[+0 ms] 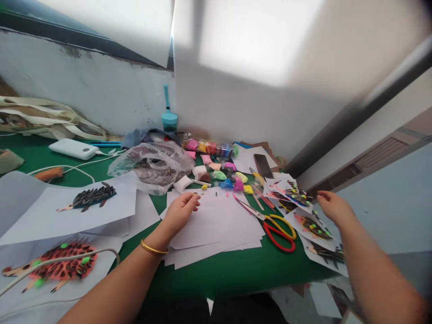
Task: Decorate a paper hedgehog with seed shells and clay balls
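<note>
A crumpled clear plastic bag (153, 164) lies at centre frame, holding dark seeds. Behind it, a clear packet of clay (209, 147) holds a row of coloured lumps, and loose clay pieces (232, 180) in pink, green, blue and yellow are scattered just in front. A teal cup (169, 120) stands by the wall with a handle sticking up from it.

My left hand (180, 211) rests on a stack of white paper sheets (216, 229) in the middle of the green surface (229, 274); its grip is loosely curled, fingertips pinched together near a few tiny dark seeds on the paper, though I cannot tell whether one is between them. My right hand (334, 207) hovers open and empty at the right, over a pile of hedgehog pictures (312, 225) at the surface's right edge.

Red-and-yellow scissors (275, 227) lie between my hands, just beside the sheets. The nearest bare room is the green strip along the bottom edge. At lower left, more hedgehog sheets and a white cable crowd the surface.
</note>
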`<state>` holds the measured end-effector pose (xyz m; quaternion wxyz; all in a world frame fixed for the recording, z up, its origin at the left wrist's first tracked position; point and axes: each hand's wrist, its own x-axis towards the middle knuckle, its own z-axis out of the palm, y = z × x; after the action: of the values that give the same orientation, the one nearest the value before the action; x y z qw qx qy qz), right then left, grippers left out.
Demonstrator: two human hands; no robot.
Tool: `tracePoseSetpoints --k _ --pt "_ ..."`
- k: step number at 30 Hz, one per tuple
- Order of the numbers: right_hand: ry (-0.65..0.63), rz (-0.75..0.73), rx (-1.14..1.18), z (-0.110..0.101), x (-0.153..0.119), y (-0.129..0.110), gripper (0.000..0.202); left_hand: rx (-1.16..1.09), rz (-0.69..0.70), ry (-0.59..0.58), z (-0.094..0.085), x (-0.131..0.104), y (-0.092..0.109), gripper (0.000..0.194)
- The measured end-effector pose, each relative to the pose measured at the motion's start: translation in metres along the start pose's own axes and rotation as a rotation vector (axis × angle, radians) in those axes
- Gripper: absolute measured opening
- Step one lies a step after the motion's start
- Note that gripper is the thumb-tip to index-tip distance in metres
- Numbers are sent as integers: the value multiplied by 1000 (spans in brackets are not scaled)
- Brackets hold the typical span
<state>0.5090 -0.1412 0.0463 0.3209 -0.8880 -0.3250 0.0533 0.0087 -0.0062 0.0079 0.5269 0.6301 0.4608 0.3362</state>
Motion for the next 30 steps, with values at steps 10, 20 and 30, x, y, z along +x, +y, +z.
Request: tracePoseSetpoints --k 10,20,30 --pt "-219 -536 -10 72 -107 -121 25 55 36 4 0 2 -6 47" --pt "-502 -912 81 134 -189 -213 22 147 106 33 -2 0 2 30" --pt "-413 -575 371 191 -157 -183 29 -502 34 434 -4 3 4 24"
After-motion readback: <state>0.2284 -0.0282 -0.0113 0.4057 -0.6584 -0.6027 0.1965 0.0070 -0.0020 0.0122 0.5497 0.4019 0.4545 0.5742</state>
